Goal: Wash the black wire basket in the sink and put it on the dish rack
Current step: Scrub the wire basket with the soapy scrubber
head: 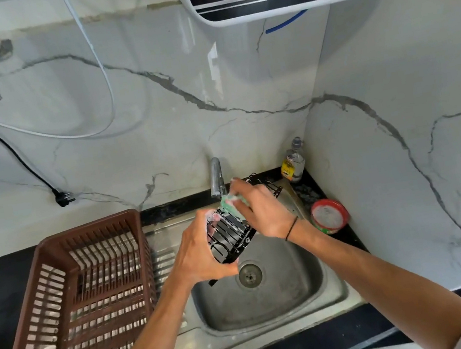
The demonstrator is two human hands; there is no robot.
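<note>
My left hand [198, 257] grips a black wire basket [230, 236] from its left side and holds it tilted above the steel sink [316, 287]. Soap foam clings to the basket's wires. My right hand [262, 208] pinches a green scrub sponge [232, 202] and presses it against the basket's upper end. The brown plastic dish rack [63, 306] stands to the left of the sink bowl, with nothing in it.
A steel tap [216, 178] rises behind the sink. Another black wire piece [267, 185] lies at the sink's back right. A bottle [293, 161] and a red tub of dish soap [329, 216] stand on the black counter at right. Cables and a plug [62, 198] hang on the marble wall.
</note>
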